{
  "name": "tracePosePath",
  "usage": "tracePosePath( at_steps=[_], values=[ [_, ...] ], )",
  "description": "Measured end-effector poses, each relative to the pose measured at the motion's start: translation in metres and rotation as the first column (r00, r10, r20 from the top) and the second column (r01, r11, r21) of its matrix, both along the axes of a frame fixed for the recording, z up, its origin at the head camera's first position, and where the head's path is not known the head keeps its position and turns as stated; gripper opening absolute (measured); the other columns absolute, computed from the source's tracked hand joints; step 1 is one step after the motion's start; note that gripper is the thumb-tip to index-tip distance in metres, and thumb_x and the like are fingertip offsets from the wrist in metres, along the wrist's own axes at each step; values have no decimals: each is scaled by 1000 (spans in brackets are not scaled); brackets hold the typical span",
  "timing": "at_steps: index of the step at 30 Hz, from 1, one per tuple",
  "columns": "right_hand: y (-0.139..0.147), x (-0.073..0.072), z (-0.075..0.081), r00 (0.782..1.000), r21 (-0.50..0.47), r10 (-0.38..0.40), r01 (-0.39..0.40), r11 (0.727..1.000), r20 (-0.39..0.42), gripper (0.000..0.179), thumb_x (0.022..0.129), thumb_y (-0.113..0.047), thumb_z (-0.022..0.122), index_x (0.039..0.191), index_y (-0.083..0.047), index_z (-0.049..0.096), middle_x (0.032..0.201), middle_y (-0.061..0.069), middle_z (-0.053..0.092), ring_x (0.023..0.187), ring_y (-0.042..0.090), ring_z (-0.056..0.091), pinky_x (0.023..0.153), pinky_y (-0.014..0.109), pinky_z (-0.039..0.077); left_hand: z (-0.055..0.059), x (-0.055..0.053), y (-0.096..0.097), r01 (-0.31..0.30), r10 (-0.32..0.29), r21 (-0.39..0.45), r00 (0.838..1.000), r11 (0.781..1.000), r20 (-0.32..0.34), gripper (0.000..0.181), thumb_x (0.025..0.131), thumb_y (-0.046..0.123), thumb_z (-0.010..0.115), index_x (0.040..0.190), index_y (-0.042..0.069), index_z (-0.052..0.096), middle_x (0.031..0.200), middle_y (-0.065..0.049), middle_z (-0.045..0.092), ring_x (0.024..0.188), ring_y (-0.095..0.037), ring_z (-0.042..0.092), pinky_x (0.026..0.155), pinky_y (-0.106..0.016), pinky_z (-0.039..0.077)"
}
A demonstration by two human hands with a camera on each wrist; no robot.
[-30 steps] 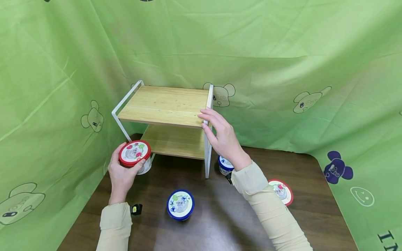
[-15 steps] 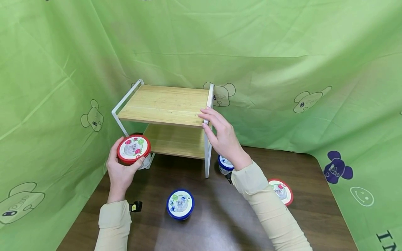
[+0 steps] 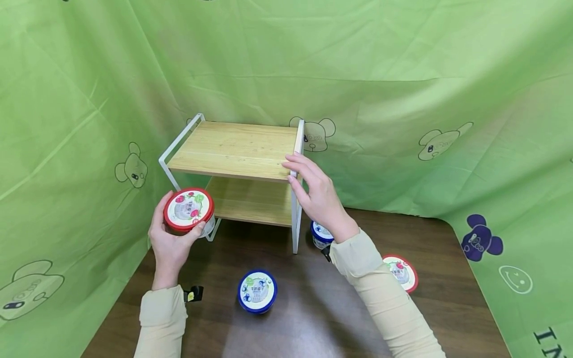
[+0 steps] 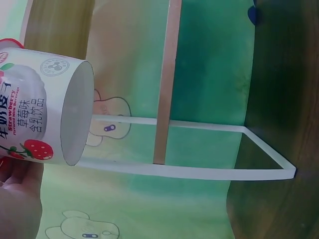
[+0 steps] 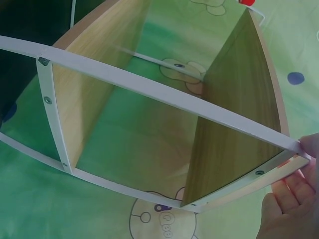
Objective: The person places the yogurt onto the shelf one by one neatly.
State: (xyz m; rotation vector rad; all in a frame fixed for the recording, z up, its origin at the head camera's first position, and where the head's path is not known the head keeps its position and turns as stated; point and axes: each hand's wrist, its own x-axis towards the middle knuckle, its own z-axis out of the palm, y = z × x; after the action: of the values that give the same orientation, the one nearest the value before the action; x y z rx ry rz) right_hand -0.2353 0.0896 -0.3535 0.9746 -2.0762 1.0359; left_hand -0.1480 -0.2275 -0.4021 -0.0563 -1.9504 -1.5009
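Note:
In my left hand (image 3: 169,248) I grip a round plastic cup (image 3: 189,209) with a red lid and strawberry print, thumb and fingers on either side. It is lifted beside the left front of a two-tier shelf rack (image 3: 235,149) with pale wood boards and white metal frame. The left wrist view shows the cup's strawberry label (image 4: 25,109) and bare bottom. At the rack's top right front corner, the fingers and thumb of my right hand (image 3: 315,191) hold the frame (image 5: 279,144).
A blue-lidded cup (image 3: 257,292) stands on the dark wooden table (image 3: 215,318) in front of the rack. Another blue-lidded cup (image 3: 321,236) and a red-lidded cup (image 3: 401,272) are partly hidden by the right arm. A green printed cloth (image 3: 380,74) surrounds the table behind.
My left hand has raised the red-lidded cup and shifted it slightly left, along the rack's left front leg. The right hand stays at the rack's corner.

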Motion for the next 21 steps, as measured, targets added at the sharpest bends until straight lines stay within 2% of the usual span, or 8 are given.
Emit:
tracePosePath(
  at_steps=[9, 15, 21],
  values=[
    [1, 0, -1, 1000, 6, -3, 3, 1000, 9, 29, 103, -10, 60, 131, -3, 65, 144, 10, 56, 142, 22, 42, 117, 38, 33, 5, 2, 4, 20, -20, 17, 999, 1000, -40, 83, 71, -9, 82, 146, -3, 48, 141, -16, 55, 120, -16, 50, 99, -21, 45],
    [1, 1, 0, 1000, -2, 0, 0, 1000, -3, 29, 103, -9, 60, 130, -2, 65, 143, 11, 57, 142, 23, 42, 117, 38, 33, 10, 1, 7, 62, -55, 54, 992, 997, -116, 85, 67, -12, 81, 145, -5, 50, 138, -19, 56, 118, -19, 52, 98, -22, 47],
    [1, 0, -1, 1000, -5, -2, 2, 1000, -4, 29, 102, -8, 61, 130, -3, 66, 143, 11, 57, 142, 23, 42, 117, 39, 33, 2, -9, 3, 89, -77, 65, 984, 994, -160, 87, 64, -12, 82, 144, -4, 51, 138, -20, 57, 117, -23, 53, 97, -22, 48]
  ],
)
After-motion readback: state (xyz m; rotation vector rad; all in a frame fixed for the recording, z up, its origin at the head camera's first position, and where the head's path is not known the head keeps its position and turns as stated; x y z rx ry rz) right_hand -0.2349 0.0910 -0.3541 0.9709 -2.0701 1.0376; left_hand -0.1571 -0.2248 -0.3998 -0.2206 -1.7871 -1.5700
